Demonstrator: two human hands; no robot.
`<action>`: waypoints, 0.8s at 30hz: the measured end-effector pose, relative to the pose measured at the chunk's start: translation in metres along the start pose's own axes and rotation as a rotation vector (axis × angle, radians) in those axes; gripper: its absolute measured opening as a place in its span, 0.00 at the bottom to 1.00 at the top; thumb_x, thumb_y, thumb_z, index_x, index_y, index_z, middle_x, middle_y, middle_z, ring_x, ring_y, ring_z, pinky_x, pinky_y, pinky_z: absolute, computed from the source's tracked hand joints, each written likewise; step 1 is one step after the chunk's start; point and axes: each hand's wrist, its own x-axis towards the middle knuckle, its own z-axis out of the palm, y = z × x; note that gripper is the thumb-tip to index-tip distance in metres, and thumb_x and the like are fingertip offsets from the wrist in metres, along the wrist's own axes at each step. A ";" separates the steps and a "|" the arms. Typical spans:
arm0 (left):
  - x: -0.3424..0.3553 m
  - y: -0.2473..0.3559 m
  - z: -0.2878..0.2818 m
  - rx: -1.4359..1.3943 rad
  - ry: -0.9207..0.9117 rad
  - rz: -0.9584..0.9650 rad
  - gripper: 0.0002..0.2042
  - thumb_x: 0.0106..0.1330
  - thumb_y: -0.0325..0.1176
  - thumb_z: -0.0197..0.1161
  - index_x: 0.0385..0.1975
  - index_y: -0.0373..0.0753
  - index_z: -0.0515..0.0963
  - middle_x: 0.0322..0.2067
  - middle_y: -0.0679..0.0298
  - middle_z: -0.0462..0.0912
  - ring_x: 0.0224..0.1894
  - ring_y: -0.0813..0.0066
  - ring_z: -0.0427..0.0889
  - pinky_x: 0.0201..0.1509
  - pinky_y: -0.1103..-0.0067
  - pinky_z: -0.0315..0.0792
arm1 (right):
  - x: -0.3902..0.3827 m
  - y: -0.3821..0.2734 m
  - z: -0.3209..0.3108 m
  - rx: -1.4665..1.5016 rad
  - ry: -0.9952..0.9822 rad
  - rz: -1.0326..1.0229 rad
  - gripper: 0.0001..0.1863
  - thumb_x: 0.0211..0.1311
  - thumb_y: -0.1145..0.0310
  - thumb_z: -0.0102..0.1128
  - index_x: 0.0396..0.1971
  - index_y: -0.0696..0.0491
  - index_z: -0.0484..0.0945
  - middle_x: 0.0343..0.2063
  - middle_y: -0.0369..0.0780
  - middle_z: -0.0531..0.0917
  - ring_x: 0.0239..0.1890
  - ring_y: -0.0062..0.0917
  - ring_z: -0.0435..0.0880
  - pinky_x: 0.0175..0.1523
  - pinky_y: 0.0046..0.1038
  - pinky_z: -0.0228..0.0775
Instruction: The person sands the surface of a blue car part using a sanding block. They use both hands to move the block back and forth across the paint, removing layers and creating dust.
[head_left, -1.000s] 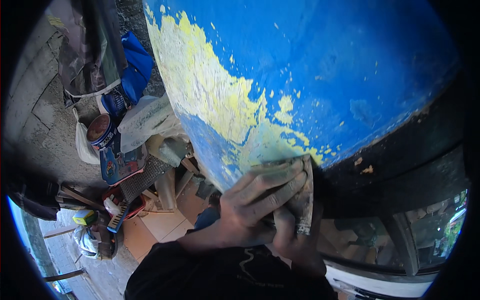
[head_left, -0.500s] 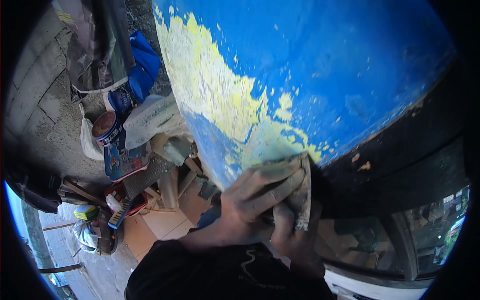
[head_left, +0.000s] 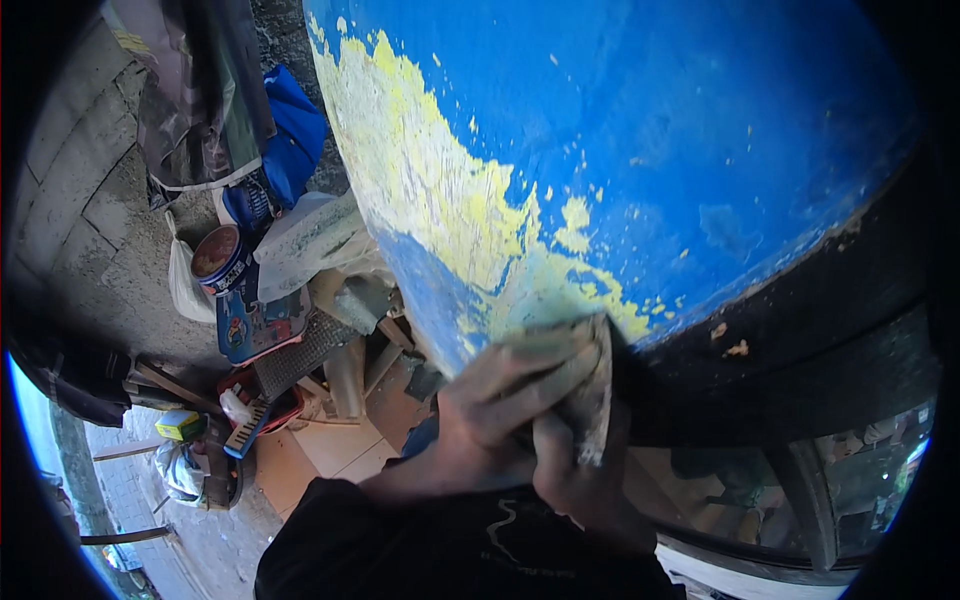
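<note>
In front of me a curved blue panel carries a large bare patch of yellow and whitish filler. My left hand, grey with dust, lies at the patch's lower edge. Its fingers are closed together over a worn, folded sheet that looks like sandpaper and press it toward the panel. My right hand is just below, its fingers closed at the sheet's lower end. The face of the sheet toward the panel is hidden by my fingers.
A black trim band borders the panel on the right, above a window. To the left stand an open tin, a white bag, a plastic sheet, wood scraps, a red tray and a blue-handled brush.
Both hands and the folded sheet have shifted slightly left and down against the panel. The whole view has tilted a little. The grip looks the same.
</note>
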 end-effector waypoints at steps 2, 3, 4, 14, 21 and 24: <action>0.000 -0.002 0.001 0.006 0.002 0.008 0.25 0.42 0.27 0.71 0.46 0.37 0.80 0.46 0.58 0.79 0.47 0.59 0.81 0.47 0.73 0.77 | -0.002 0.005 0.005 0.050 0.107 -0.071 0.30 0.57 0.73 0.49 0.59 0.70 0.57 0.53 0.60 0.68 0.56 0.51 0.71 0.60 0.39 0.65; 0.001 -0.004 0.002 0.013 -0.004 0.012 0.25 0.42 0.27 0.71 0.46 0.37 0.80 0.46 0.58 0.79 0.47 0.59 0.81 0.47 0.73 0.77 | 0.003 0.007 0.003 0.046 0.107 -0.078 0.30 0.57 0.73 0.49 0.59 0.70 0.57 0.53 0.60 0.68 0.56 0.51 0.71 0.60 0.39 0.65; 0.005 -0.009 0.002 0.076 0.044 0.068 0.25 0.42 0.27 0.71 0.46 0.37 0.80 0.46 0.58 0.79 0.47 0.60 0.81 0.47 0.74 0.77 | 0.011 0.005 0.001 0.160 0.054 -0.016 0.30 0.58 0.73 0.49 0.59 0.71 0.57 0.52 0.60 0.69 0.55 0.51 0.72 0.60 0.39 0.65; 0.005 -0.008 -0.012 -0.030 -0.070 0.032 0.24 0.42 0.29 0.71 0.44 0.36 0.81 0.46 0.56 0.80 0.46 0.59 0.81 0.48 0.72 0.76 | -0.008 0.011 0.010 -0.543 0.180 -0.487 0.27 0.57 0.73 0.50 0.56 0.70 0.62 0.50 0.59 0.71 0.52 0.49 0.75 0.57 0.39 0.68; 0.010 -0.008 -0.011 -0.014 -0.088 0.053 0.29 0.37 0.27 0.71 0.47 0.37 0.80 0.48 0.58 0.78 0.49 0.57 0.80 0.50 0.71 0.77 | 0.002 -0.001 0.001 -0.166 0.037 -0.059 0.30 0.58 0.73 0.48 0.59 0.70 0.56 0.51 0.58 0.71 0.53 0.48 0.75 0.58 0.38 0.67; 0.000 -0.011 -0.008 -0.003 -0.063 0.065 0.27 0.37 0.26 0.69 0.45 0.36 0.80 0.47 0.57 0.79 0.49 0.57 0.80 0.49 0.70 0.77 | 0.007 0.003 0.002 -0.060 -0.018 -0.031 0.31 0.57 0.72 0.49 0.60 0.70 0.55 0.51 0.58 0.70 0.55 0.48 0.73 0.60 0.37 0.66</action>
